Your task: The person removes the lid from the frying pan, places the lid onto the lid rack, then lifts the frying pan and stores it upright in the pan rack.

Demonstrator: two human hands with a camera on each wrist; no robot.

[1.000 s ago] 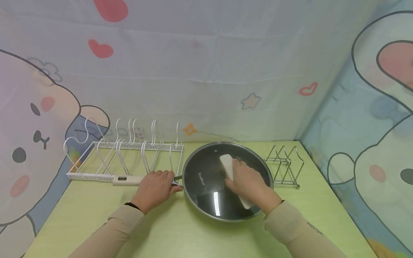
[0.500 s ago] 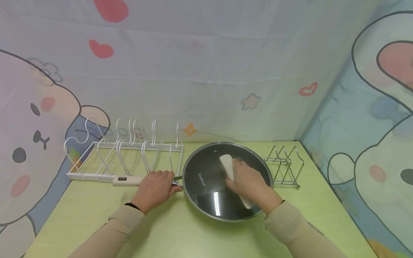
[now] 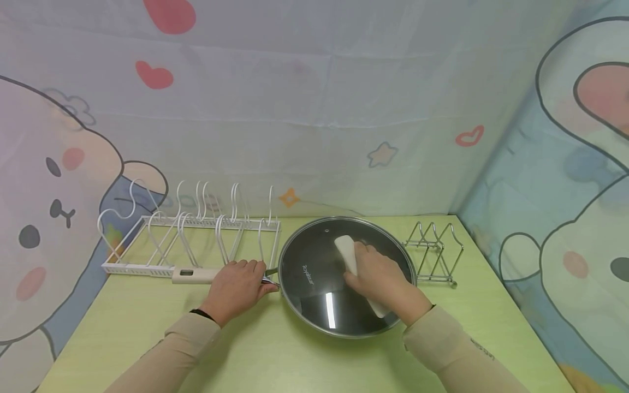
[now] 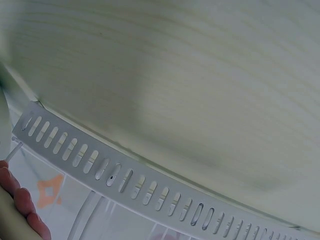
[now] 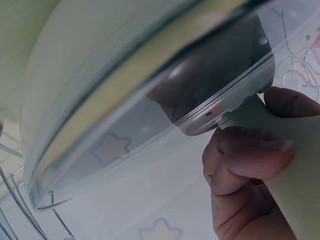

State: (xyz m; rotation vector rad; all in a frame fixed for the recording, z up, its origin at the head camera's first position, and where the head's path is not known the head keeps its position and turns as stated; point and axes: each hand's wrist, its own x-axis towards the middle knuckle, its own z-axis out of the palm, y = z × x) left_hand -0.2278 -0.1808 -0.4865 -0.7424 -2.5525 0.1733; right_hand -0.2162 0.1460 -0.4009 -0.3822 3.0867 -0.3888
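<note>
A frying pan with a glass lid [image 3: 314, 245] on it sits mid-table in the head view. The lid has a metal rim, white lettering and a long cream grip [image 3: 346, 251]. My right hand [image 3: 378, 275] holds that grip; in the right wrist view, thumb and curled fingers [image 5: 252, 162] wrap it above the glass. My left hand [image 3: 236, 286] grips the pan's cream handle [image 3: 191, 275] near the pan body, thumb toward the rim. In the left wrist view, only its fingertips [image 4: 22, 202] show, curled on the handle at lower left. The pan's body is mostly hidden under the lid.
A white wire rack [image 3: 162, 268] with several curved dividers stands behind the pan handle at left; the handle overlaps its front rail. A small metal rack [image 3: 437, 256] stands close at the pan's right. A printed curtain [image 3: 295, 136] rises along the table's [image 3: 275, 355] back edge.
The lid has turned slightly counterclockwise under my right hand, its lettering and steam hole shifting a little. My left hand and the pan handle stay put.
</note>
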